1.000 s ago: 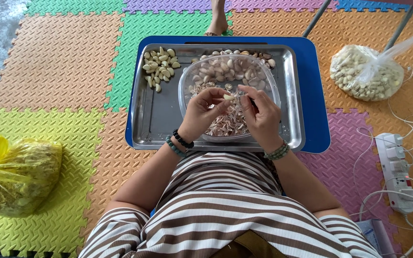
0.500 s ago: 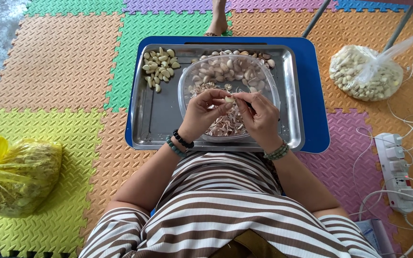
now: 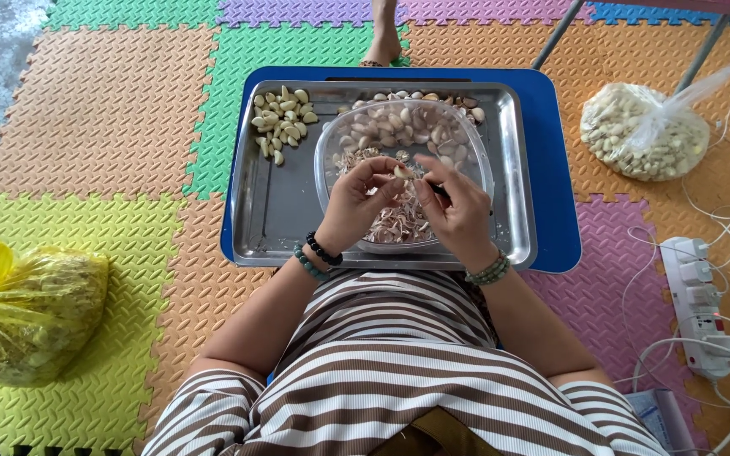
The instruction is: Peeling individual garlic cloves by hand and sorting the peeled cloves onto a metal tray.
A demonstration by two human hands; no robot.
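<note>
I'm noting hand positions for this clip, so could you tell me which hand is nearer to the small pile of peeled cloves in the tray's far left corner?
Left. The left hand is over the clear bowl, just right of the peeled cloves; the right hand is farther right.

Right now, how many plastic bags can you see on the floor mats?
2. A yellow bag lies on the mat at the person's left side. A clear bag of garlic cloves lies farther off on the right, beside the blue tray. More could be outside the view.

A bare foot (image 3: 384, 38) is cut off by the top edge; the yellow bag's (image 3: 31, 312) contents stay unclear.
</note>
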